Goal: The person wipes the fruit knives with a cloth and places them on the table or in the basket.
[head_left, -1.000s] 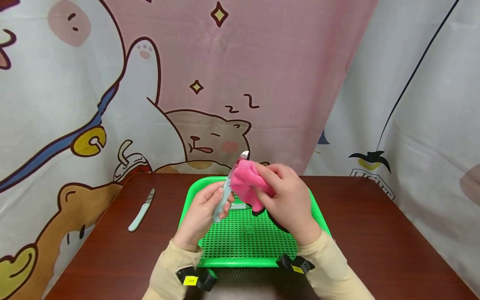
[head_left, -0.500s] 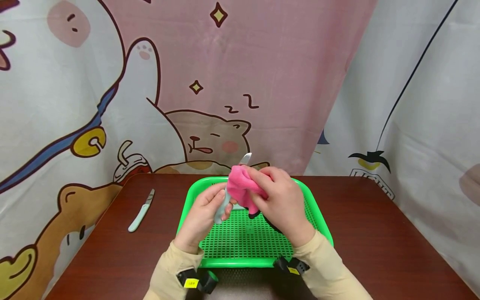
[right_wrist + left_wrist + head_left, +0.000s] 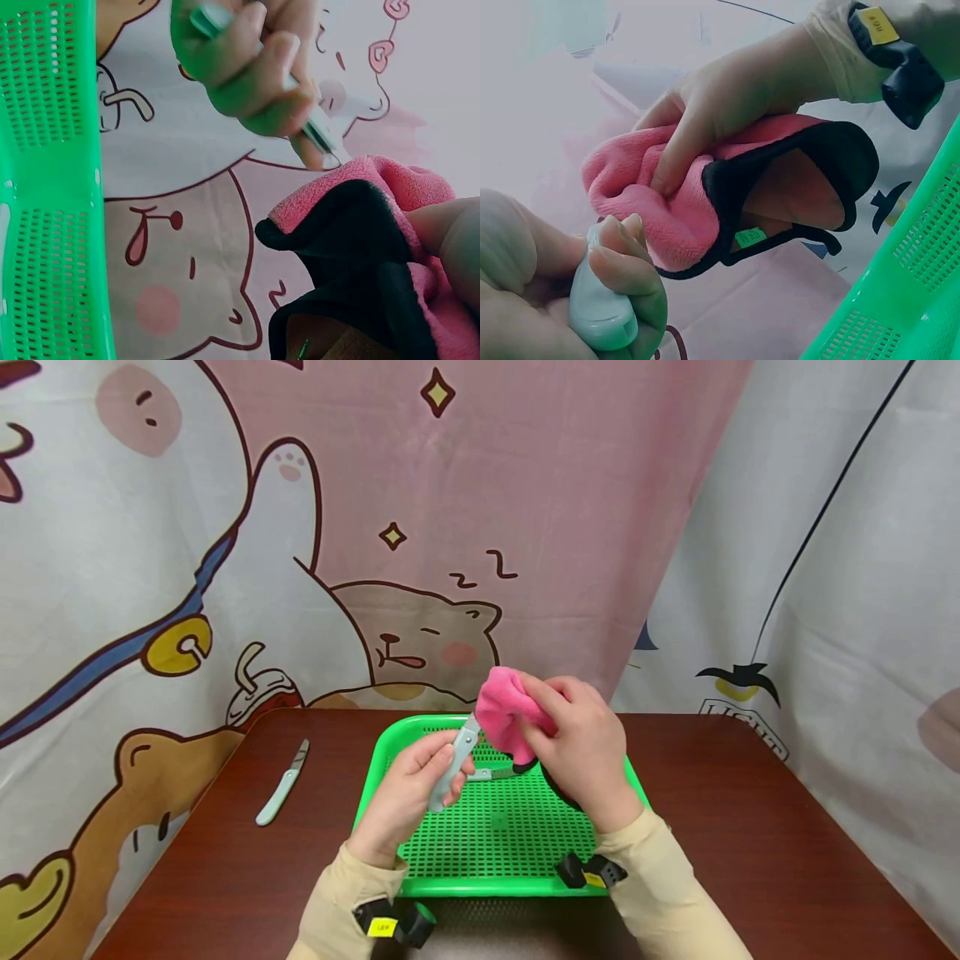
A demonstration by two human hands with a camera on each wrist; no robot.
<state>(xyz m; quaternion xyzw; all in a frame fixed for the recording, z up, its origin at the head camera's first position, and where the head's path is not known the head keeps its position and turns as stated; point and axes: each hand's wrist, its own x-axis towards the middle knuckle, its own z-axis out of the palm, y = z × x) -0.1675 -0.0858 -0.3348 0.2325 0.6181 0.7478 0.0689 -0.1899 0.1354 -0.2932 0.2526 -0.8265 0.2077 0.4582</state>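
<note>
My left hand grips a small knife by its pale blue-green handle, blade pointing up and away. With thumb and fingers my right hand pinches a pink plush cloth with black edging, folded over the blade. A short stretch of blade shows by the handle; the cloth hides the tip. From the left wrist view, the cloth hangs with a black-edged opening, and the knife's handle end sticks out of my left fist. In the right wrist view the left hand is blurred.
Beneath both hands stands a green perforated basket on the brown table. A similar knife lies inside it, partly covered from view. Another knife rests on the table to the left. A patterned curtain hangs behind.
The cloth first slid down the blade toward the handle, with the tip showing. Now my right hand has moved it up and right, covering the tip and baring the blade's base.
</note>
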